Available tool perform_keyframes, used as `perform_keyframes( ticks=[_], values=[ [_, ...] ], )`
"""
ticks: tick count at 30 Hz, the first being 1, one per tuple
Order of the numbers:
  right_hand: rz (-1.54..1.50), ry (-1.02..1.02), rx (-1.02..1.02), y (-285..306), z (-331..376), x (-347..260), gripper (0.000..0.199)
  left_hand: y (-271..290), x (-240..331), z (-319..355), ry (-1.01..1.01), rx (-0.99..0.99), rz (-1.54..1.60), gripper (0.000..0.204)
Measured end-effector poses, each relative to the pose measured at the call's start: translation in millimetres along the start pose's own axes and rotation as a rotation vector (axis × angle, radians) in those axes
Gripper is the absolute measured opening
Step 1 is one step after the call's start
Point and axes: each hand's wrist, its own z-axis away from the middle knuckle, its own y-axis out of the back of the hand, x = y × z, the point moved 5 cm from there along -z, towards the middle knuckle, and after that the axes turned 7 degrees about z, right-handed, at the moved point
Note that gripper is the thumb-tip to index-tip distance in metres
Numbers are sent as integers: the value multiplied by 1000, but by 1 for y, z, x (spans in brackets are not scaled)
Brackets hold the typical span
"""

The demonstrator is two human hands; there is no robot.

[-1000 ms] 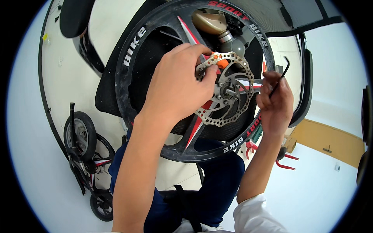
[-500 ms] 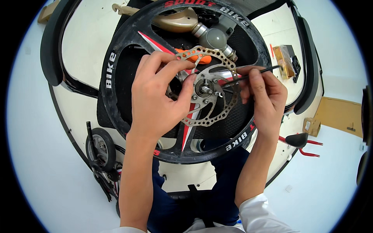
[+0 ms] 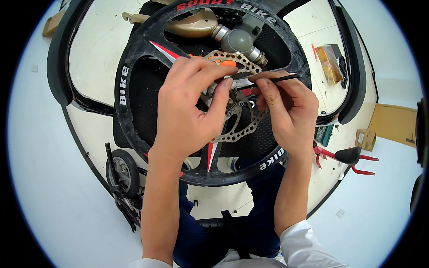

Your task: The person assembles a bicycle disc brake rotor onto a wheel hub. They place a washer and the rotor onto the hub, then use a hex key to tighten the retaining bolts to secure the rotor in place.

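Note:
A black spoked bicycle wheel (image 3: 124, 111) lies flat over a black chair seat, above my legs. On its hub sits a silver brake rotor (image 3: 245, 132) with drilled holes, partly covered by my hands. My right hand (image 3: 286, 107) grips a thin black hex key (image 3: 286, 77) between thumb and fingers; its inner end reaches over the hub near my left fingertips. My left hand (image 3: 190, 107) is closed in a pinch of thumb and index finger above the rotor. Whatever is in that pinch is too small to name.
Beyond the hub, a gold-and-grey metal part (image 3: 237, 41) lies on the seat. Black armrests (image 3: 58, 62) curve up at both sides. A small-wheeled bike (image 3: 123, 174) stands at lower left; a red-and-black part (image 3: 347, 155) and a cardboard box (image 3: 365, 139) are at right.
My right hand has moved left, bringing the hex key over the hub toward my left fingertips. My left hand has shifted slightly right, still pinched. The view has shifted slightly.

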Motion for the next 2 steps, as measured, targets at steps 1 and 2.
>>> perform_keyframes(
  ticks=[1, 2],
  values=[
    [42, 6, -9, 0, 0, -1, 16, 0, 0, -2, 22, -14, 20, 18],
    [85, 12, -18, 0, -1, -3, 16, 1, 2, -5, 45, -28, 40, 19]
  ],
)
